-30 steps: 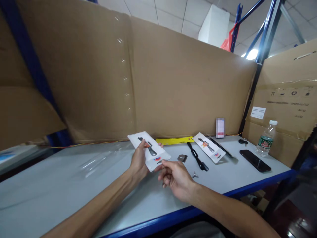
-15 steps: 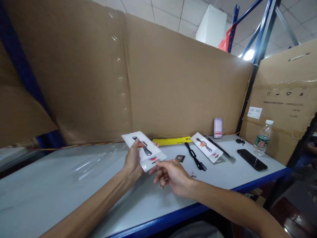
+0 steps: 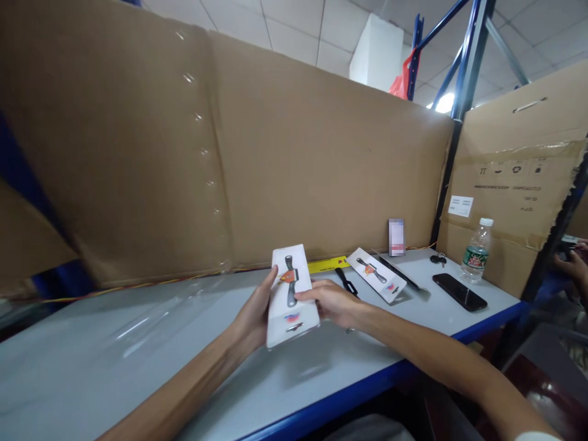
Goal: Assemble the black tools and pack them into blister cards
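A white package (image 3: 280, 309) with a picture of a black spokeshave on its front is held up over the table, tilted toward me. My left hand (image 3: 255, 312) grips its left edge, thumb on the front and the other fingers hidden behind. My right hand (image 3: 337, 301) closes on the right edge, fingertips reaching over the printed picture. Just beyond the right hand lies a black spokeshave (image 3: 345, 280), partly covered by that hand. A second white package (image 3: 376, 275) with the same picture rests to its right. A small metal piece (image 3: 350, 331) shows below my right wrist.
A yellow strip (image 3: 328, 266) lies along the cardboard wall (image 3: 298, 171). Rightward are a long dark strip (image 3: 399, 274), an upright phone (image 3: 396, 237), keys (image 3: 438, 259), a black phone (image 3: 459, 292) and a water bottle (image 3: 476, 257). Clear plastic (image 3: 142, 331) lies left. Another person's hand (image 3: 573, 267) shows far right.
The package has swung more upright and shifted right in view. My right hand has moved from its bottom edge up to its right side. The camera view has turned slightly.
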The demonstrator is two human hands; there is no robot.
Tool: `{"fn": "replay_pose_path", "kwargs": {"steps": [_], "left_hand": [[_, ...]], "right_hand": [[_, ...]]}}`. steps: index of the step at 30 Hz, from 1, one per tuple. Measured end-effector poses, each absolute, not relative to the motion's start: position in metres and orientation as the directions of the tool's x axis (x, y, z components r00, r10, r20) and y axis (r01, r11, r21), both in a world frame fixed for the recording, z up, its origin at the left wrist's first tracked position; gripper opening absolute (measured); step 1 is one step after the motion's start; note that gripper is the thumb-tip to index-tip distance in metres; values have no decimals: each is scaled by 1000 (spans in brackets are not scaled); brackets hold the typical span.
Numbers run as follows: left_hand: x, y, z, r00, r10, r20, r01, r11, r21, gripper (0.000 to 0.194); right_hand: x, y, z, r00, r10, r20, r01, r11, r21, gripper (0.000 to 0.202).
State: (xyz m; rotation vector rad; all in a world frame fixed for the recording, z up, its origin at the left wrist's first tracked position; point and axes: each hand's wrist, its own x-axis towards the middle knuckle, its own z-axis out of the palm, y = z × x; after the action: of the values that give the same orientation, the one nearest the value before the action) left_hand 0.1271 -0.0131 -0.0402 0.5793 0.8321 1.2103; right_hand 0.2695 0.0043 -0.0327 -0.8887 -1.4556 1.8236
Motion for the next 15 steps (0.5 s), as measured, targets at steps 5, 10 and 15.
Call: {"fn": "replay_pose_path", "kwargs": {"steps": [5,10,15], "left_hand": [[140,-17,-37,248,969,-14,-536,150,831,45],[136,-18,-46,316,948,42,-397,92,913,37],[140,-21,-43,217,976,15,-240,38,970,26]], "right_hand": [[333,-14,-12,-408,913,-6,-300,-140,-943,10],[448,-38,1,25,999,48,-162,51,-985,17],[537,-34,-23,195,980,43,145,14,-989,19]]}}
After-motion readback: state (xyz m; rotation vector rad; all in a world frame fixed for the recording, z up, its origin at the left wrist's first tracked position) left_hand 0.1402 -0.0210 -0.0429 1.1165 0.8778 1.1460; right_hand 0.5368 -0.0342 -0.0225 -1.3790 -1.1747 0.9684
